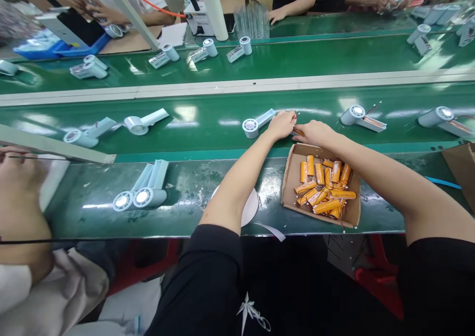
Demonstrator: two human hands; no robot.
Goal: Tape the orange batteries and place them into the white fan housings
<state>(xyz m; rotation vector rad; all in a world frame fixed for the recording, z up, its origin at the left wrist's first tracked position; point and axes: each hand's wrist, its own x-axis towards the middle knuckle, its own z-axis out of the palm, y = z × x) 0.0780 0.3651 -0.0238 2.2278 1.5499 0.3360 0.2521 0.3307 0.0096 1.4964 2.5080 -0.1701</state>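
Observation:
My left hand (282, 124) is closed above the green conveyor belt, right beside the open handle of a light-blue handheld fan (251, 127). Thin wire ends show at its fingertips, but the fingers hide what they pinch. Close against it, my right hand (313, 132) is closed on a small orange battery (298, 132), of which only a sliver shows. Below my right forearm, a cardboard box (288, 190) holds several orange wrapped batteries (328, 206) with thin leads. Partly under my left forearm lies a white roll of tape (250, 209), its loose end hanging over the table edge.
More fans lie along the belt, such as a fan with wires (353, 114) to the right and a white-blue fan (136, 125) to the left. Two fans (149, 196) rest on the table. A metal rail (222, 87) divides the belts. Co-workers sit at left and opposite.

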